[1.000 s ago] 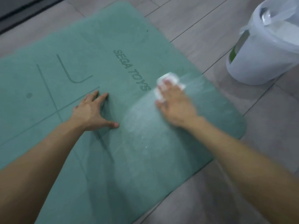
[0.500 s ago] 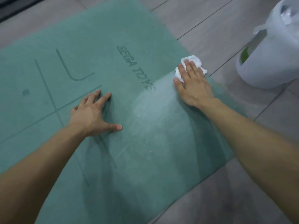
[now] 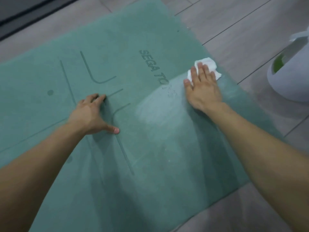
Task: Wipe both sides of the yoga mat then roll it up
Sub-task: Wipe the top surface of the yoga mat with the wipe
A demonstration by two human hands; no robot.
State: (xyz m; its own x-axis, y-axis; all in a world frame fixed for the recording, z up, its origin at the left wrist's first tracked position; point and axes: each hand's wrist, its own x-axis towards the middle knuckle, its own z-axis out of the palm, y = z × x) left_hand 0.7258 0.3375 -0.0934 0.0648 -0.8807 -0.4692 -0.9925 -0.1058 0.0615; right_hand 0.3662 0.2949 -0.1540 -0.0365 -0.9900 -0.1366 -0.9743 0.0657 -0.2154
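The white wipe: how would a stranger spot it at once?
Find the big green yoga mat spread on the grey floor, then follow its right edge to the right hand pressed flat there. The crumpled white wipe sticks out from under it: the only small white thing on the mat, unlike the large white bin standing off it.

Cut off: teal green rubber yoga mat (image 3: 117,39) runs out at the left and bottom edges, far corner clipped by the top edge. Crumpled white paper wipe (image 3: 207,63) half hidden under the flat fingers of the right hand (image 3: 204,91). Dark printed lettering (image 3: 150,64) reads "SEGA TO", the rest lost in a pale smear (image 3: 160,111). White plastic bin (image 3: 287,84) cut by the right edge, its green label (image 3: 278,61) too blurred to read. Left hand (image 3: 87,114) fingertips blurred, covering part of a line marking. Dark strip (image 3: 25,12) top left: cannot tell what.
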